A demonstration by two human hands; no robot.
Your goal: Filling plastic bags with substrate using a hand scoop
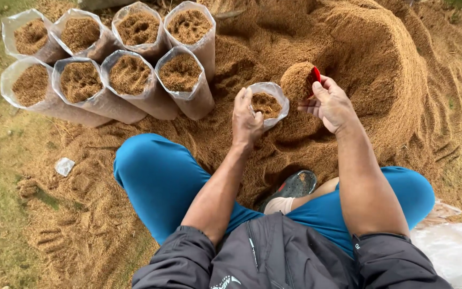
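Observation:
My left hand [246, 120] grips the rim of a clear plastic bag [275, 91] that stands upright and partly filled with brown sawdust-like material. My right hand [330, 104] holds a red scoop [316, 74] heaped with the same brown material [297, 80], tilted just right of the bag's mouth. Both hands are over the foot of a large brown heap [370, 64]. My legs in blue trousers are folded below.
Several filled clear bags [135, 80] stand in two rows at the upper left, leaning together. A shoe [295, 184] shows between my knees. Loose clear plastic [455, 246] lies at the lower right; a small white scrap [64, 166] lies at the left.

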